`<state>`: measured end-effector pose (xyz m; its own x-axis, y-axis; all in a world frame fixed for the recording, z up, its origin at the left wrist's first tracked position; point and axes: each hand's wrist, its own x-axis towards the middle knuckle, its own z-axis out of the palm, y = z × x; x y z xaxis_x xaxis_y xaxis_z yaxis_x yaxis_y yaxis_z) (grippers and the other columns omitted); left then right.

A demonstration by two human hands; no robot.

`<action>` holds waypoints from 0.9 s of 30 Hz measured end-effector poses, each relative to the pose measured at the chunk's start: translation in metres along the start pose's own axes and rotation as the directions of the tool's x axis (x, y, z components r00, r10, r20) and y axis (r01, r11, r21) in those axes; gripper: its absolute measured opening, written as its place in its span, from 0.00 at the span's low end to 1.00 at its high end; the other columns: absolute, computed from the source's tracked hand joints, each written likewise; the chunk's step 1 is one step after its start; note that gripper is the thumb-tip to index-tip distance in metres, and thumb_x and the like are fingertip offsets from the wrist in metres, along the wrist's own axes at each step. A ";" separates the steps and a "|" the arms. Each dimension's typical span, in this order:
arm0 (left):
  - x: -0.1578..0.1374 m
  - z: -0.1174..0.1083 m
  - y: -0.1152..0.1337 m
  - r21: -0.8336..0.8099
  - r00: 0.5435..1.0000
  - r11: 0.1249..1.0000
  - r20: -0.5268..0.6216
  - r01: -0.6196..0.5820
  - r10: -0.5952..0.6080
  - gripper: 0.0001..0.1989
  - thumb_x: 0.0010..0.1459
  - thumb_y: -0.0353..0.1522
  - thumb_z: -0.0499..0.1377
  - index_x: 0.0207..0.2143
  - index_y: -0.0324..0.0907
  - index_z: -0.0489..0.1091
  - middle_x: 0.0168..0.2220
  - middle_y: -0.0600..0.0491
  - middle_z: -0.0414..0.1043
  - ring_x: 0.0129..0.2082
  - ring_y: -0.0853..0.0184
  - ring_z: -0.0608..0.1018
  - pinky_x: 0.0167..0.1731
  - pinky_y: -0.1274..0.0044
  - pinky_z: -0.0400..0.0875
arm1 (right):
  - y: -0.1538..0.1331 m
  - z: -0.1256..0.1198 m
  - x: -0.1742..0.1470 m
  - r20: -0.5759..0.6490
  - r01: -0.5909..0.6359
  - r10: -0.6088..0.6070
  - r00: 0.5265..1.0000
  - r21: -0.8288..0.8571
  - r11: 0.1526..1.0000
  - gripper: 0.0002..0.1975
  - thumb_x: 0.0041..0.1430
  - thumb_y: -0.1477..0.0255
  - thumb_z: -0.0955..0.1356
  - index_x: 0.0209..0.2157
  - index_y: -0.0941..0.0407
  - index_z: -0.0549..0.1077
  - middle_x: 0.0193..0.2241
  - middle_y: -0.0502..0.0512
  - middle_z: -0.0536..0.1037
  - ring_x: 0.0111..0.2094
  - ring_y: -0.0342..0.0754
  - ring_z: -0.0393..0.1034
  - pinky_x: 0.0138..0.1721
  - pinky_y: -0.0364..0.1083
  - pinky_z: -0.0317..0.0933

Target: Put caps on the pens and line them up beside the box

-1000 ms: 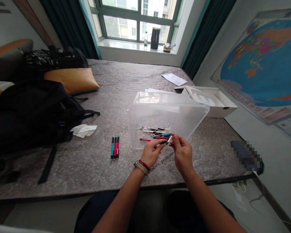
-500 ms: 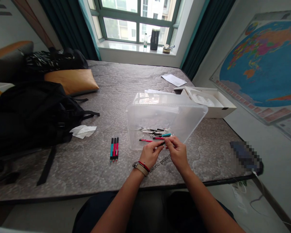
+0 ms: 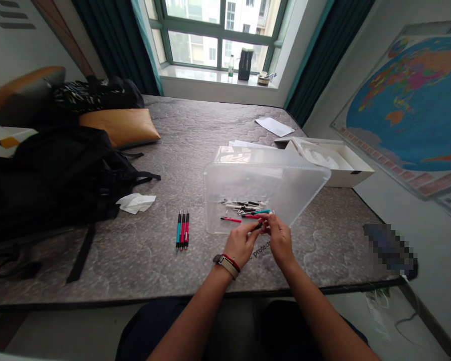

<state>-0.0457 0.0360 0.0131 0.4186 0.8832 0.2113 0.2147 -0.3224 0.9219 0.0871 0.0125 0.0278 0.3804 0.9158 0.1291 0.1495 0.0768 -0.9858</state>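
Observation:
Just in front of a clear plastic bin (image 3: 304, 193) lying on its side, my left hand (image 3: 240, 244) pinches a black pen part (image 3: 258, 226). The fingertips of my right hand (image 3: 281, 243) close on the other end of that part; any smaller piece between them is hidden. Inside the bin lie a red pen barrel (image 3: 231, 219), a second red barrel (image 3: 250, 216), a teal barrel (image 3: 262, 212) and several black, white and silver pen parts (image 3: 244, 206). To the left of the bin, one teal pen (image 3: 178, 231) and two red pens (image 3: 182, 231) rest side by side.
A crumpled tissue (image 3: 136, 202) and a black backpack (image 3: 60, 185) are on the left, near a tan cushion (image 3: 122, 126). Behind the bin stand an open white box (image 3: 346, 175) and a paper sheet (image 3: 274, 126). A blurred dark object (image 3: 391, 250) sits at the right edge.
The camera view has shifted slightly, so everything appears farther right. My right fingers have moved a little on the end of the black part; my left hand keeps its pinch.

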 end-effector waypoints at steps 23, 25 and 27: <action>-0.012 -0.027 0.007 -0.091 0.963 0.977 -0.210 -0.192 0.170 0.11 0.64 0.31 0.57 0.47 0.46 0.76 0.40 0.50 0.72 0.40 0.68 0.74 0.42 0.76 0.70 | 0.030 0.011 0.031 -0.039 -0.175 0.177 0.983 0.048 0.983 0.23 0.56 0.51 0.66 0.31 0.58 0.78 0.24 0.52 0.77 0.22 0.43 0.67 0.26 0.43 0.63; -0.011 -0.026 0.007 -0.094 0.963 0.978 -0.212 -0.189 0.166 0.12 0.64 0.31 0.57 0.47 0.46 0.76 0.40 0.51 0.72 0.40 0.68 0.75 0.42 0.76 0.70 | 0.023 0.015 0.028 0.026 -0.145 0.143 0.989 0.078 0.986 0.22 0.57 0.53 0.66 0.31 0.58 0.78 0.24 0.52 0.76 0.22 0.43 0.67 0.27 0.43 0.64; -0.011 -0.027 0.008 -0.098 0.961 0.976 -0.222 -0.193 0.167 0.12 0.64 0.31 0.57 0.47 0.46 0.76 0.39 0.51 0.72 0.40 0.68 0.75 0.42 0.76 0.70 | 0.017 0.016 0.025 0.077 -0.105 0.100 0.992 0.070 0.992 0.20 0.58 0.54 0.66 0.32 0.58 0.78 0.24 0.51 0.75 0.23 0.43 0.66 0.27 0.43 0.63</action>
<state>-0.0721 0.0329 0.0269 0.2422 0.8701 0.4293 0.0425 -0.4516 0.8912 0.0843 0.0434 0.0124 0.3217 0.9466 0.0216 0.0447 0.0075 -0.9990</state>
